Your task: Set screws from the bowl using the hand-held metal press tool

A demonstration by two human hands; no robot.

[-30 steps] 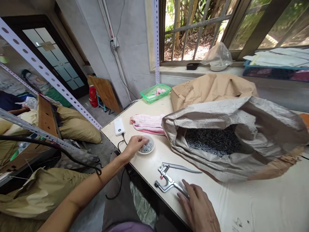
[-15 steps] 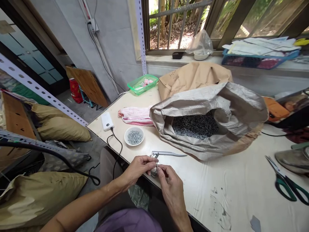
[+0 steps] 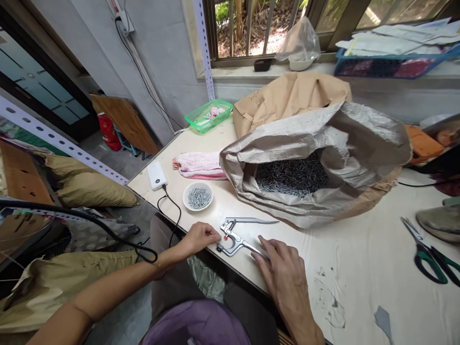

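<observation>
Snap-fastener pliers (image 3: 235, 243) of silvery metal lie on the table near its front edge, handles spread apart, with a spring and a red part by the jaws. My left hand (image 3: 201, 237) is at the jaw end, its thumb and fingertips pinched together; whatever sits between them is too small to name. Around the end of the lower handle, my right hand (image 3: 285, 268) has its thumb and index finger apart, not closed on it. Behind the pliers stands a white bowl (image 3: 185, 197) of small silvery metal pieces. A large woven sack (image 3: 280, 129) gapes open, showing many dark metal pieces (image 3: 291, 176).
A white power bank (image 3: 156, 175) with a black cable lies left of the bowl. Behind are a pink-striped cloth (image 3: 199, 165) and a green basket (image 3: 208, 116). Green-handled scissors (image 3: 429, 258) and a grey scrap (image 3: 383, 321) lie at the right.
My hands have moved apart from their joint pinch over the pliers. The left stays by the jaws; the right has shifted right to the handle. The pliers are now uncovered, and the view has shifted slightly.
</observation>
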